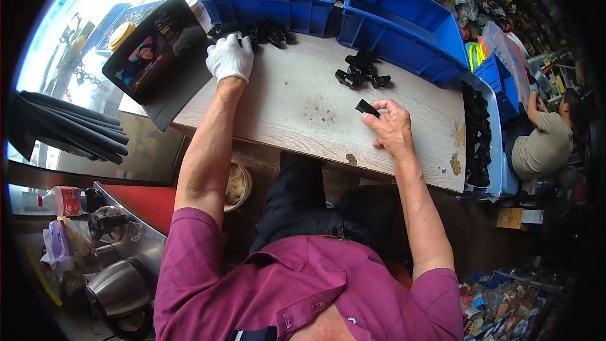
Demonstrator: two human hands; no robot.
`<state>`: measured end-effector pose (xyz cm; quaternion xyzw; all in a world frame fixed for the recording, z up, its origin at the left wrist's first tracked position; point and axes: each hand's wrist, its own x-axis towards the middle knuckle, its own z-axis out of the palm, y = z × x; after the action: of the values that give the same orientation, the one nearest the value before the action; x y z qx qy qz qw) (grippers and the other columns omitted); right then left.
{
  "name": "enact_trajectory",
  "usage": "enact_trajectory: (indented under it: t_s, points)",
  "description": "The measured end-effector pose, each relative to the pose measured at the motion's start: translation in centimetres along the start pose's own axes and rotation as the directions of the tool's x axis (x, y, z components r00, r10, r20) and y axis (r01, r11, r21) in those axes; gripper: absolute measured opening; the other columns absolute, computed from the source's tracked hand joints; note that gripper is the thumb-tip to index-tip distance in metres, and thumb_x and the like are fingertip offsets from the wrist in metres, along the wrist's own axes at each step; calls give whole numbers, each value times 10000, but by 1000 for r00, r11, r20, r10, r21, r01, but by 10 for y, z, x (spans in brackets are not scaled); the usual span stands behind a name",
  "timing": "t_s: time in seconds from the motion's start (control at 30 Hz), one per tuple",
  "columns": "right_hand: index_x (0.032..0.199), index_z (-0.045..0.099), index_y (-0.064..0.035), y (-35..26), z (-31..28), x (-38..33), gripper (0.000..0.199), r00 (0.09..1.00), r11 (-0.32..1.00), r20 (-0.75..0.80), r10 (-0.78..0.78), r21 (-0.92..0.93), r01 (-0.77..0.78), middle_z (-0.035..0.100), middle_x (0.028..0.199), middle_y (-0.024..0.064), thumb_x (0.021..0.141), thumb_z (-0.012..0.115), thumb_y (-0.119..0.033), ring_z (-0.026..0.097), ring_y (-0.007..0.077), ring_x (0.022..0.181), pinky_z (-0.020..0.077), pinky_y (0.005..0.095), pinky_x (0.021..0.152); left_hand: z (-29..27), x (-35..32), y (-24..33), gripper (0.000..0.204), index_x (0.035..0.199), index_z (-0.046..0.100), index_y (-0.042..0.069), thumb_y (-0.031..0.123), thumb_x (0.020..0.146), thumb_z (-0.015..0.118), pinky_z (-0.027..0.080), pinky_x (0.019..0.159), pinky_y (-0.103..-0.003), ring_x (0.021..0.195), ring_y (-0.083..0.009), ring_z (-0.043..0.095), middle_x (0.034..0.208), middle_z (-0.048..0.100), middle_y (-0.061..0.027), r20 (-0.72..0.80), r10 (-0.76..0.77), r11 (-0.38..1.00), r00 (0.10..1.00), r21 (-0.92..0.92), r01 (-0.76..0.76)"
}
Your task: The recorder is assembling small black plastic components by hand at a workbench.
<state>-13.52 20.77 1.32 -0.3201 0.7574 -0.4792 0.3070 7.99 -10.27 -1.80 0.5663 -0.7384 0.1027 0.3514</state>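
Note:
My left hand [230,59], in a white knitted glove, reaches to the far left of the table. Its fingers are bent and drawn together at a pile of black plastic parts [273,33]; what lies under the fingertips is hidden. My bare right hand [394,129] is over the table's right half, with thumb and forefinger pinching a small black plastic piece [367,108]. Just beyond this hand, a smaller cluster of black plastic parts [360,71] rests on the wood-grain table [297,98].
Along the back edge stand a blue crate [265,9] of black parts and another blue crate [404,41]. A tablet [158,57] leans at the left. Beside the right edge sits a light-blue bin [495,151] holding black parts. A person [546,142] is at far right.

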Motion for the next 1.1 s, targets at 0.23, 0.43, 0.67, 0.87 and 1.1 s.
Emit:
enact_trajectory:
  t_s: [0.23, 0.43, 0.67, 0.87, 1.1]
  points:
    - [1056, 664, 2, 5, -6, 1, 291, 1000, 996, -1, -27, 91, 27, 495, 563, -41, 835, 800, -129, 439, 55, 441, 430, 256, 356, 12, -5, -6, 225, 1051, 787, 266, 370, 927, 631, 565, 787, -477, 903, -360, 702, 986, 769, -48, 56, 132, 990, 990, -66, -128]
    - [1051, 660, 20, -5, -6, -3, 320, 1000, 996, 19, 5, 92, -6, 527, 568, -15, 815, 798, -145, 507, 85, 460, 505, 270, 382, 0, -21, -33, 357, 1303, 652, 117, 280, 992, 588, 540, 879, -477, 1038, -370, 667, 1162, 723, -132, 132, 253, 967, 958, -58, -248]
    - [1072, 637, 24, 4, -22, 0, 352, 997, 971, 40, 64, 227, -72, 559, 622, 7, 823, 811, -153, 524, 90, 448, 545, 299, 409, -10, -26, -22, 242, 1129, 753, 142, 126, 905, 662, 572, 782, -441, 920, -326, 703, 970, 751, -118, 83, 321, 942, 943, -126, -310]
    - [1082, 589, 31, 14, -45, 2, 366, 996, 899, 39, 79, 428, -88, 586, 631, 34, 846, 804, -148, 542, 101, 435, 588, 328, 456, -11, -27, -24, 246, 1110, 753, 110, 276, 942, 682, 549, 863, -461, 1008, -342, 685, 1049, 753, -105, 9, 243, 968, 970, -65, -242]
    - [1072, 621, 6, 36, -112, 17, 336, 977, 918, -137, 161, 385, -97, 602, 656, 32, 857, 811, -169, 548, 84, 425, 593, 311, 442, -26, -31, -12, 189, 967, 774, 105, 271, 889, 729, 550, 849, -427, 961, -331, 686, 986, 750, -101, 115, 242, 958, 963, -188, -218]
